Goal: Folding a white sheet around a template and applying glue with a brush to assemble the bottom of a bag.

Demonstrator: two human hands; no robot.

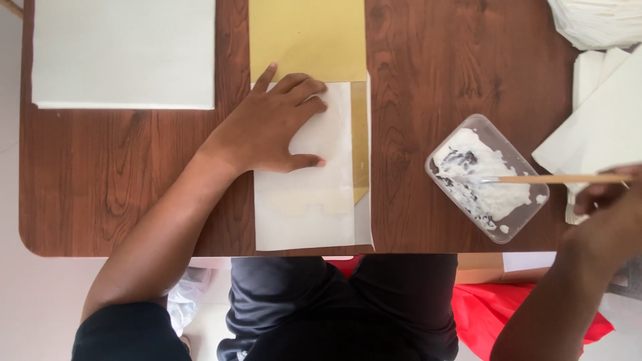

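Beside table edge point(200, 253), white sheet point(307, 200)

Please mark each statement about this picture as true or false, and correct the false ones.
1. The left hand presses flat on the white paper sheet. True.
2. The right hand holds a pair of scissors. False: it holds a wooden-handled brush.
3. The brush tip is in the clear plastic container of white paste. True.
4. The gold sheet lies on the floor. False: it lies on the wooden table.
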